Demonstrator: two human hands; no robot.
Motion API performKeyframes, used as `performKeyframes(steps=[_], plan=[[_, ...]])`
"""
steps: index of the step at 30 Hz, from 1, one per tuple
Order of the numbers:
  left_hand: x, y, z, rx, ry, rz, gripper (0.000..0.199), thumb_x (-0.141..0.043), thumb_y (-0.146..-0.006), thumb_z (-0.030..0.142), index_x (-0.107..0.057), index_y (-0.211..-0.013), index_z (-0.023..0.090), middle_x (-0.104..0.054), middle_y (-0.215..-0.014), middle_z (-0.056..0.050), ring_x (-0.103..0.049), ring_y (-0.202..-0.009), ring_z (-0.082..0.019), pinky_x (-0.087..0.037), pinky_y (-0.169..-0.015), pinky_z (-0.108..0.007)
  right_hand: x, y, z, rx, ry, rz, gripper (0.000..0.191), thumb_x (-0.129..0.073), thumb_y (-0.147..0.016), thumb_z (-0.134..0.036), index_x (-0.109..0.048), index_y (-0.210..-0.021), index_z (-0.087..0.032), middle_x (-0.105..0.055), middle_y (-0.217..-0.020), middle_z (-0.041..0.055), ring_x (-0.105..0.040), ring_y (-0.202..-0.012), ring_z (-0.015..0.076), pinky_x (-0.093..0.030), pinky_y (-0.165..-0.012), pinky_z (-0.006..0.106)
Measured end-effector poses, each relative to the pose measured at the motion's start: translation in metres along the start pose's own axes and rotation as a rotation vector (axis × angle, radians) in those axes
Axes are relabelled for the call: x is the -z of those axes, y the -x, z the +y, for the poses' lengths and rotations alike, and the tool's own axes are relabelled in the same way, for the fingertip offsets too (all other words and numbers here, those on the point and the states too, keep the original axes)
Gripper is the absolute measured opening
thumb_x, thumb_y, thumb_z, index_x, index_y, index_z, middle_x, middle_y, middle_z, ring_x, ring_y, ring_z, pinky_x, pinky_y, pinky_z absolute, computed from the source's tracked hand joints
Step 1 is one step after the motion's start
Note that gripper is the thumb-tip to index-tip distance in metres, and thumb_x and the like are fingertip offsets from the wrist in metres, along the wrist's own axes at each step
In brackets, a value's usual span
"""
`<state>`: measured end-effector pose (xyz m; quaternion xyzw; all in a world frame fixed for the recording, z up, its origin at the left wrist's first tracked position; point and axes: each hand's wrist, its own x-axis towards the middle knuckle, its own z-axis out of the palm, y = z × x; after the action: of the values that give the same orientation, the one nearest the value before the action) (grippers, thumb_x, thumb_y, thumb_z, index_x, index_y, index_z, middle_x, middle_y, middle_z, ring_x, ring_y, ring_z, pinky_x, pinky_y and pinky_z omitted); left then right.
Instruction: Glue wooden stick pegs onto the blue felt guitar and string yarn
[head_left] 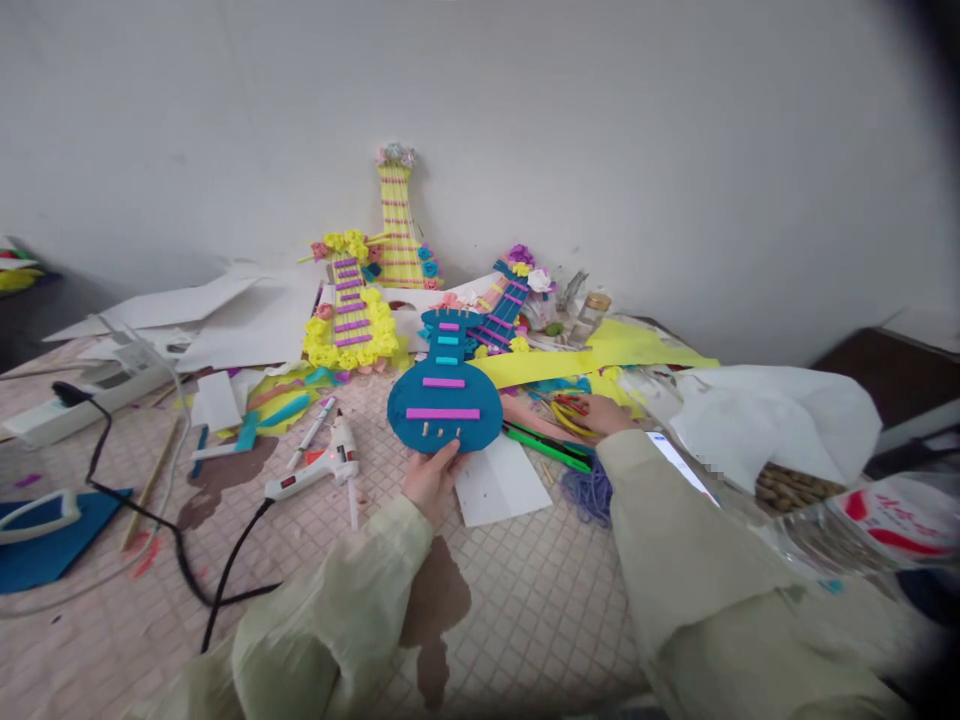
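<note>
Head view looks down over a craft-strewn table (525,620) covered in a checked cloth, and the landmark at its middle is a blue foam guitar (444,385) with pink and turquoise cross-strips. The left hand (432,478) pinches the guitar's lower edge, thumb in front and fingers behind, so the piece stands tilted upright with its decorated face toward the camera, a hold that keeps the front free of fingers and open to view. Right of the guitar, the right hand (600,412) lies low on the table among a pair of red-handled scissors (568,408) and some green sticks (544,445); its fingers touch or close on something there, but whether it grips anything I cannot tell. Just left of the guitar a white hot glue gun (324,468) lies on its side with its black cord (225,575) trailing toward the near edge, set down within easy reach of the left hand. Below the guitar, touching nothing, lies a white sheet of paper (501,482), and beside that a tuft of purple yarn (587,494). Behind the guitar, three finished guitars with paper flowers lean or lie toward the wall: a tall yellow guitar (397,225) upright, a yellow-flowered guitar (349,315) to the left, a blue-and-purple guitar (504,305) to the right, apparently parked clear of the working space.
</note>
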<state>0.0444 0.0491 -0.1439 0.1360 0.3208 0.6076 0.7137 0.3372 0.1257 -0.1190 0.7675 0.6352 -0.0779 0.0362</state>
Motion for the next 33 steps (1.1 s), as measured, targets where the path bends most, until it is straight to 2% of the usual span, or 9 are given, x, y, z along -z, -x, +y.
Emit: performKeyframes(steps=[5,13,16,19,21,25,29,31,33], plan=[[0.001,0.000,0.000,0.005,-0.005,-0.023,0.024,-0.067,-0.063,0.005,-0.057,-0.081,0.018,-0.068,-0.079,-0.001,-0.065,-0.076,-0.016,-0.046,-0.088,-0.040,0.018,0.007,-0.002,-0.016,0.050,0.100,0.026,-0.053,-0.081,-0.035,-0.057,-0.097,-0.014,-0.061,-0.096,0.0060,-0.058,-0.085,0.0168,-0.047,-0.074,0.036],[0.002,0.002,0.003,0.023,-0.009,-0.043,0.030,-0.067,-0.064,0.005,-0.056,-0.087,0.021,-0.068,-0.079,0.000,-0.065,-0.073,-0.016,-0.047,-0.088,-0.040,0.075,0.051,0.022,-0.047,0.012,0.337,0.028,-0.059,-0.072,-0.030,-0.059,-0.094,-0.014,-0.061,-0.101,0.0165,-0.054,-0.099,0.0309,-0.038,-0.076,0.039],[0.003,0.001,0.002,0.036,-0.021,-0.032,0.031,-0.066,-0.064,0.005,-0.055,-0.088,0.021,-0.068,-0.080,-0.001,-0.065,-0.072,-0.017,-0.048,-0.085,-0.039,0.084,0.067,0.035,-0.099,-0.053,0.360,0.030,-0.061,-0.069,-0.031,-0.058,-0.093,-0.013,-0.062,-0.098,0.0186,-0.056,-0.093,0.0328,-0.038,-0.071,0.040],[0.005,-0.001,0.001,0.033,-0.033,-0.032,0.032,-0.066,-0.064,0.005,-0.054,-0.089,0.021,-0.068,-0.078,0.000,-0.065,-0.070,-0.016,-0.049,-0.082,-0.038,0.088,0.080,0.044,-0.143,-0.144,0.362,0.024,-0.066,-0.064,-0.028,-0.059,-0.079,-0.010,-0.061,-0.088,0.0227,-0.054,-0.093,0.0390,-0.035,-0.071,0.047],[0.006,-0.001,0.001,0.029,-0.041,-0.036,0.031,-0.066,-0.064,0.006,-0.054,-0.088,0.020,-0.068,-0.078,-0.001,-0.065,-0.069,-0.016,-0.050,-0.081,-0.038,0.086,0.089,0.046,-0.130,-0.257,0.335,0.023,-0.066,-0.062,-0.028,-0.059,-0.075,-0.011,-0.062,-0.083,0.0213,-0.056,-0.090,0.0376,-0.037,-0.070,0.047],[0.006,-0.001,0.002,0.034,-0.055,-0.034,0.030,-0.068,-0.062,0.007,-0.053,-0.086,0.020,-0.067,-0.076,-0.001,-0.065,-0.067,-0.017,-0.050,-0.080,-0.039,0.071,0.115,0.032,0.033,-0.607,0.238,0.029,-0.052,-0.073,-0.043,-0.055,-0.086,-0.018,-0.065,-0.076,0.0083,-0.061,-0.073,0.0217,-0.046,-0.061,0.033],[0.004,0.001,0.003,0.034,-0.061,-0.049,0.033,-0.070,-0.060,0.009,-0.054,-0.087,0.020,-0.067,-0.077,-0.001,-0.066,-0.069,-0.018,-0.049,-0.080,-0.039,0.057,0.140,0.009,0.087,-1.252,0.332,0.051,-0.063,-0.064,-0.048,-0.040,-0.104,-0.028,-0.062,-0.062,-0.0030,-0.054,-0.048,0.0133,-0.042,-0.046,0.025],[0.003,0.003,0.004,0.034,-0.065,-0.064,0.036,-0.071,-0.059,0.010,-0.054,-0.089,0.021,-0.068,-0.079,0.000,-0.066,-0.071,-0.018,-0.049,-0.079,-0.039,0.057,0.149,-0.002,0.073,-1.404,0.338,0.055,-0.069,-0.060,-0.043,-0.039,-0.104,-0.031,-0.062,-0.063,-0.0046,-0.051,-0.044,0.0112,-0.040,-0.045,0.024],[0.003,0.003,0.004,0.034,-0.069,-0.074,0.036,-0.072,-0.059,0.012,-0.054,-0.088,0.021,-0.068,-0.080,-0.001,-0.066,-0.071,-0.019,-0.048,-0.079,-0.039,0.061,0.159,-0.010,0.090,-1.451,0.325,0.046,-0.066,-0.064,-0.042,-0.043,-0.102,-0.031,-0.063,-0.071,-0.0023,-0.052,-0.047,0.0111,-0.041,-0.047,0.025]])
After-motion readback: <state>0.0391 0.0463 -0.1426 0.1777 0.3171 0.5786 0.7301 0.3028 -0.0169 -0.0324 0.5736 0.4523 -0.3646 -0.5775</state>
